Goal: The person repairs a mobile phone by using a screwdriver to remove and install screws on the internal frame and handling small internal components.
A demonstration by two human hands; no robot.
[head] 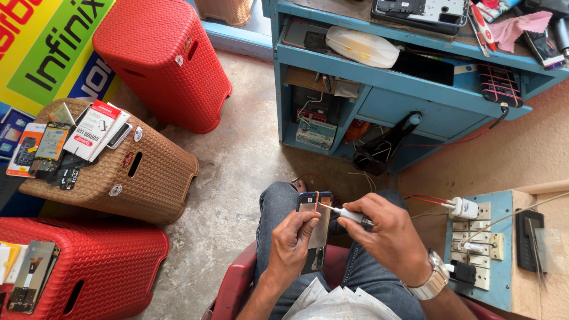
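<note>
left hand [291, 240]: fingers pinch the opened phone [316, 228], upright over the lap, 6 o'clock.
right hand [388, 237]: fingers pressed around a small screwdriver [344, 212], tip on phone's upper edge.
progress: back off, internals exposed; screw work looks mid-way.
blue bench [379, 77]: 12 o'clock, cluttered.

sign [44, 50]: big, flat, top left corner; yellow, green, blue and red
box [92, 129]: small, white and red, on the brown stool
screen [51, 141]: shiny rectangle, just beside that box
stickers [137, 134]: small round ones, on the brown stool
</note>
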